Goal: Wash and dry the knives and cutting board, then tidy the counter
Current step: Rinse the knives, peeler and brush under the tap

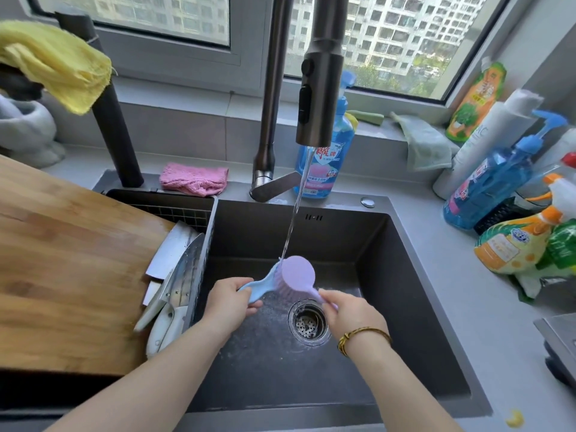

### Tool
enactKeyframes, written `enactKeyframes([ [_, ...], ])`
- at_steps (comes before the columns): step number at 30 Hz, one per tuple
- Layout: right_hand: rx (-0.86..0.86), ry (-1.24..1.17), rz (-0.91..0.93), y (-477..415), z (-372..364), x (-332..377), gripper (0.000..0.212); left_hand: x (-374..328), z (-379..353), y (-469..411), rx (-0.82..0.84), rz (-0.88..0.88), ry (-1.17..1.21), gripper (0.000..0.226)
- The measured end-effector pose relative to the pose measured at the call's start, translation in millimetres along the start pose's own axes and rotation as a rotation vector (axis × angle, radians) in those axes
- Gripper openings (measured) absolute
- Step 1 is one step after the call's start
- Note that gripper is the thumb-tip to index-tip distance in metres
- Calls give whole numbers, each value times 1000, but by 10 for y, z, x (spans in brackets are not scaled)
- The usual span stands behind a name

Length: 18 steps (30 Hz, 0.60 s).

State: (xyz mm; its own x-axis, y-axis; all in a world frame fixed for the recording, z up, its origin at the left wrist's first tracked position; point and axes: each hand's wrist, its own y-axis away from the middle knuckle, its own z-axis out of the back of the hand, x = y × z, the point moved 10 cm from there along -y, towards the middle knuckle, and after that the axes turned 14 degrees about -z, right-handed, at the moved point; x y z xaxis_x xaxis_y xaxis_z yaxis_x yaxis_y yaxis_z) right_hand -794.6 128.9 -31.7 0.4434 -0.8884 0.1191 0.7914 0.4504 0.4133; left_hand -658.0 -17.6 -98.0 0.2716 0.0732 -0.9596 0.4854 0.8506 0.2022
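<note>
Over the sink (402,275), the left hand (229,302) grips a blue brush (263,283) and the right hand (349,310) grips a purple brush (298,271), their heads together under running water (296,207).

window (389,39): daylight, apartment blocks outside | sill (193,88): grey | countertop (467,291): grey

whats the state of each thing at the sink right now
faucet, running
purple brush, under the water, held by right hand
blue brush, gripped by left hand
knives, lying in the side rack
cutting board, flat beside the sink
pink cloth, crumpled behind the sink
</note>
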Motion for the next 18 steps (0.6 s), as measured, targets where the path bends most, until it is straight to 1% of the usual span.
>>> enactKeyframes([
  [2, -37, -25, -4, 4, 35, 27, 33, -65, -30, -16, 5, -32, -15, 34],
  [6, -5, 11, 20, 56, -41, 16, 32, -92, 149, -135, -96, -15, 36, 35],
  [11, -41, -61, -5, 8, 57, 21, 35, -46, -28, -15, -2, -5, 2, 33],
  [16, 18, 29, 4, 46, -63, 22, 33, 35, 130, -46, -117, 45, 67, 33],
  [18, -14, 8, 39, 84, -24, 79, 33, 29, 137, -37, -124, 43, 75, 33],
])
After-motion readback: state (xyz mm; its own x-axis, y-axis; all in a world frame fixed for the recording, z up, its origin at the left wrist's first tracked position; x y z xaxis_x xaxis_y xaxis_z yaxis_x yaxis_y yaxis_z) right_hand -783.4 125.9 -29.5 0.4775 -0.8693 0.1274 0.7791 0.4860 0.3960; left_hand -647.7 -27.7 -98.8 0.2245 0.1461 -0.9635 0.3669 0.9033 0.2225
